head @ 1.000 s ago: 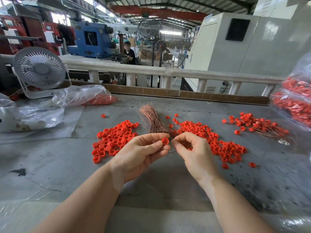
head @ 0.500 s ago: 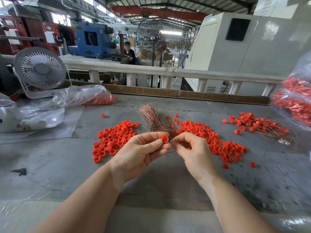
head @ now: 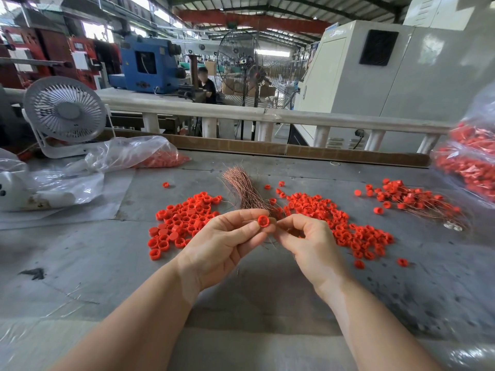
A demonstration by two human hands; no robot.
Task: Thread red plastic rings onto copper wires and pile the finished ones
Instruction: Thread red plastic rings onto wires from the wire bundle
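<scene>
Pinching a red ring [head: 263, 221] between thumb and forefinger, the left hand [head: 222, 245] holds it up, open face toward the camera, just above the surface [head: 267, 303]. Right hand [head: 308, 242] sits right beside it, fingers curled, tips closed in a pinch next to the ring's right edge; prob. a copper wire in there, but it's too thin to see clearly, so can't confirm.

Risks from here: wire tip misses the ring's hole and bends, since it's fine stuff w/ no stiffness. Too loose a grip on the ring and it pops out, rolls off into the loose rings [head: 184, 220] on the left or the ring spread [head: 345, 223] on the right. Stray strands hanging under the hands could snag too.

Ring sits at the left fingertips, touching or nearly touching the right fingertips. Wire bundle [head: 242, 188] lies just behind the hands; finished pile [head: 412, 200] is well off to the right.
</scene>
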